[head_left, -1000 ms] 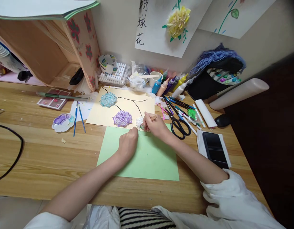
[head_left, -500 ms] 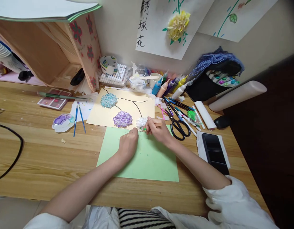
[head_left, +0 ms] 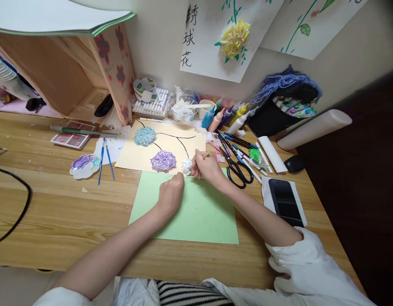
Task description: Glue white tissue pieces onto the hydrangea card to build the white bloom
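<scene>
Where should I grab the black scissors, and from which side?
Take the scissors by their handle loops, probably best from the near side: they lie with the loops toward the table's near edge and the blades pointing away, while pens crowd the far side.

Indoor craft corner, wooden desk (head_left: 81, 216) against a wall (head_left: 161, 46), paint bottles (head_left: 209, 118), brushes (head_left: 101, 162), marker pens (head_left: 158, 104), flower pictures (head_left: 209, 46) hung above.

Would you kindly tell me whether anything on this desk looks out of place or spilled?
A pale scrap lies loose on the wooden desk near the paint palette, like stray litter. No spill stands out.
</scene>
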Motion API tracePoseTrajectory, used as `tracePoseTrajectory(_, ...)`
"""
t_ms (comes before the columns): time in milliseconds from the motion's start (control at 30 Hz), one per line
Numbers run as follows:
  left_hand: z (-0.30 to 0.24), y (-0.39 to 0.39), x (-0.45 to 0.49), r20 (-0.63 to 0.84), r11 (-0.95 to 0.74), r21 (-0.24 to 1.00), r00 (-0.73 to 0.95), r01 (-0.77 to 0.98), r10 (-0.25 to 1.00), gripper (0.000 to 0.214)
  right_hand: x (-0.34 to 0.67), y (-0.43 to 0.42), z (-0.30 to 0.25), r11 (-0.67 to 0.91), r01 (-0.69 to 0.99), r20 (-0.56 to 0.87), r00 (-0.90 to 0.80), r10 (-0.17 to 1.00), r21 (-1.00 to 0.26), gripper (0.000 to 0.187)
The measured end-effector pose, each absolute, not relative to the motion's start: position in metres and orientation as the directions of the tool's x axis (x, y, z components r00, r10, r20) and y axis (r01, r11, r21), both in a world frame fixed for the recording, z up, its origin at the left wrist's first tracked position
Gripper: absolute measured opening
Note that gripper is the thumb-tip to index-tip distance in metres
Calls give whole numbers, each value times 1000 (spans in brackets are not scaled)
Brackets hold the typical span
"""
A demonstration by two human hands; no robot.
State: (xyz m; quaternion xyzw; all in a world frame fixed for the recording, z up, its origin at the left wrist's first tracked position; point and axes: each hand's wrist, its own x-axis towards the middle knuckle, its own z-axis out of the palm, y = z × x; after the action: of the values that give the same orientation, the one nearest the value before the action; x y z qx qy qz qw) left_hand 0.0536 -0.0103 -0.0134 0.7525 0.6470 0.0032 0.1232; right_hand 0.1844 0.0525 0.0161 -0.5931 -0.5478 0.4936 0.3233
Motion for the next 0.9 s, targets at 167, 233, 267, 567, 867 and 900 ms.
tracePoseTrajectory(167,-15,-14,51,-139,-137,204,168,969,976,27,204,40,33,-127,173,-142,-77,987,-977,47)
tracePoseTrajectory(233,-11,-13,48,-133,-150,220,182,964,974,27,218,29,31,-77,80,-81,-38,996,-994,48)
tracePoseTrajectory(267,-6,-11,46,-124,-152,230,184,961,975,27,224,24,26,-65,28,-66,-13,998,-997,48)
tracePoseTrajectory(567,53,103,38,96,-98,238,77,966,992,28,238,9,-25,-110,-292,-169,187,968,-950,45)
tracePoseTrajectory(867,32,174,59,89,-165,235,147,958,985,26,238,9,-27,-94,-323,-144,133,981,-942,49)
tracePoseTrajectory(900,30,174,60,93,-161,245,142,956,985,27,238,10,-28,-94,-330,-143,130,981,-939,49)
